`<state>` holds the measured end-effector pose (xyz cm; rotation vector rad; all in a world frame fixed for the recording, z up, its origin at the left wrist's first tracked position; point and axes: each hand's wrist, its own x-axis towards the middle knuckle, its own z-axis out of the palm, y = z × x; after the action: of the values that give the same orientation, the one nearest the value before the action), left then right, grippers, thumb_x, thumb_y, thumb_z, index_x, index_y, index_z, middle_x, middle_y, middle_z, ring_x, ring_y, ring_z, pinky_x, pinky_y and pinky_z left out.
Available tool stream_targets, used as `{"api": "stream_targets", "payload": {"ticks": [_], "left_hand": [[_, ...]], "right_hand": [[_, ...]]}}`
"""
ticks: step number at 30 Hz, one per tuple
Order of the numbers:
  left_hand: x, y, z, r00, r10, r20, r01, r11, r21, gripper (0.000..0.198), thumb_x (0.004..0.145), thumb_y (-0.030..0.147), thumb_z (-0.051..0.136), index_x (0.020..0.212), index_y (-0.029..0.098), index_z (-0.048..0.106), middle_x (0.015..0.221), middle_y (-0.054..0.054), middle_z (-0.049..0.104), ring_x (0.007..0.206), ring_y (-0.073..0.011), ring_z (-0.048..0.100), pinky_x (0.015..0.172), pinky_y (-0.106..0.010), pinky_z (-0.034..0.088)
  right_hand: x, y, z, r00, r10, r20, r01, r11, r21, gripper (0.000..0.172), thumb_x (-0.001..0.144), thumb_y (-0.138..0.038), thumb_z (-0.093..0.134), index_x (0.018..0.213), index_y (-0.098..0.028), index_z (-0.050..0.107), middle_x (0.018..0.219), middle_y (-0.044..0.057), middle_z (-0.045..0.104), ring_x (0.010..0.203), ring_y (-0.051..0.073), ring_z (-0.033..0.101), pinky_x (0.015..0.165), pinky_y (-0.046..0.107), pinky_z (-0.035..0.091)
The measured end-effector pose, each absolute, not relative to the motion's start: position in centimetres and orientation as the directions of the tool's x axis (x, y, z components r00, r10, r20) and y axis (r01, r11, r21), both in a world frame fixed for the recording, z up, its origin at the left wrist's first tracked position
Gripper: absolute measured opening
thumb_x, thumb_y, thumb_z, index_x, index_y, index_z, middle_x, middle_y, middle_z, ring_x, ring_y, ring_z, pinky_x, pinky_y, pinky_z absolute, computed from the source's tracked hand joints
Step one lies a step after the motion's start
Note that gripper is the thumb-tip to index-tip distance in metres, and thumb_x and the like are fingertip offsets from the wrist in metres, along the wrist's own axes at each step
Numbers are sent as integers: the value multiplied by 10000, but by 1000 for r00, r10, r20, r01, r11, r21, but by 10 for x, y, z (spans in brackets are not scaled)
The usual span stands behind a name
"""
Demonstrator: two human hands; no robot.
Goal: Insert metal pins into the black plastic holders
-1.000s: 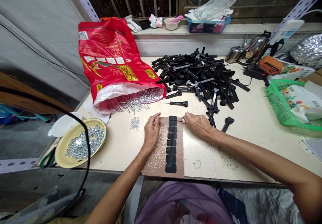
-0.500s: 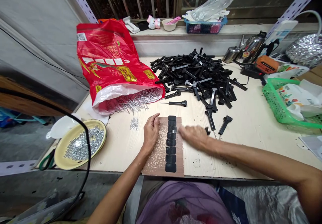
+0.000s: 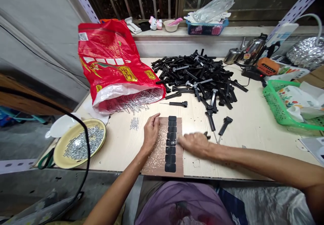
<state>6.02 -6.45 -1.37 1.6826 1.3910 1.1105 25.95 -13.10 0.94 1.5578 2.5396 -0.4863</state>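
Observation:
A thin brown board (image 3: 179,157) lies at the table's front edge, with a column of black rounded pads (image 3: 170,158) on it and pale specks over its left part. My left hand (image 3: 151,132) grips the board's upper left edge, fingers together. Over the right edge, my right hand (image 3: 193,144) is closed in a fist around a small tool (image 3: 207,135); its dark end sticks out behind the hand, and its kind is hidden. A small shiny piece (image 3: 173,143) shows on a middle pad by my right fingertips.
Black plastic handles (image 3: 194,73) are heaped at the back; several lie loose nearer. A red bag (image 3: 113,56) spills metal pins. Small metal parts fill a yellow bowl (image 3: 57,154) and form a little pile (image 3: 134,123). A green basket (image 3: 275,107) and kettle (image 3: 253,51) stand right.
My right hand has moved toward me down the column, and the shiny piece now shows at a lower pad. My left hand stays on the board.

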Motion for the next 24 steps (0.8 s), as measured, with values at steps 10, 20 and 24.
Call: {"api": "stream_targets", "payload": {"ticks": [10,20,24], "left_hand": [[62,-65,-12,61,981,184,416,-193,889,375,917,407,414,1157,185,598,930,-64,653,834,-166,601,765,-307,477],[61,-65,-13,64,981,182,410,-192,891,377,915,400,421,1160,177,601,946,-72,656,880,-177,602,796,-315,472],[61,-65,-11,64,986,157,406,-169,898,379,911,401,429,1163,177,603,956,-74,660,886,-179,605,797,-309,471]], "right_hand": [[266,-129,0,-441,885,-150,898,437,-60,449,1002,-351,106,973,-142,502,707,71,607,500,102,427,482,250,253],[277,-94,-8,-270,948,-168,959,280,38,421,996,-376,121,1052,-163,480,780,95,656,593,180,560,517,262,292],[273,-94,-8,-241,954,-177,967,251,36,429,995,-379,127,1051,-168,496,804,91,665,601,184,567,527,259,285]]}}
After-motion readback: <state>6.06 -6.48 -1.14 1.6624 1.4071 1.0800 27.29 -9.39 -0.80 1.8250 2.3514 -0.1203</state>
